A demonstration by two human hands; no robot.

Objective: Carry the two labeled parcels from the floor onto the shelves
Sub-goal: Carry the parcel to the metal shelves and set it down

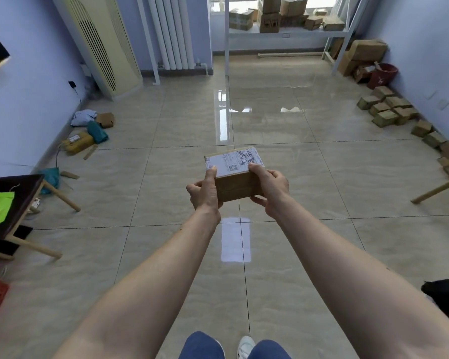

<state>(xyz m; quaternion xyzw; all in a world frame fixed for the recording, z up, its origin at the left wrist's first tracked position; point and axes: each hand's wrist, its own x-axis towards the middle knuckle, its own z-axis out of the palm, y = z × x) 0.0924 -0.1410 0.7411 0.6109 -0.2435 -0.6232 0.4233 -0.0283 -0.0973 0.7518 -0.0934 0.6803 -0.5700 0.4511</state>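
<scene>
Both hands, the left hand (pixel 205 191) and the right hand (pixel 268 187), grip one labeled parcel (pixel 235 173) from its two sides, held in the air above the floor (pixel 296 156). This seems the carrying step; next it needs walking to the shelves (pixel 285 35) far ahead.

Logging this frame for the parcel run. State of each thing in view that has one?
Parcel: off the floor, held between both hands, label facing up.
Left hand: grips the parcel's left side, thumb on the label.
Right hand: grips the parcel's right side, fingers underneath.
Shelf: far end of the room, already loaded with cardboard boxes.
Small boxes: on the floor along the right wall.
Red bucket: upright on the floor, near the shelf.
</scene>
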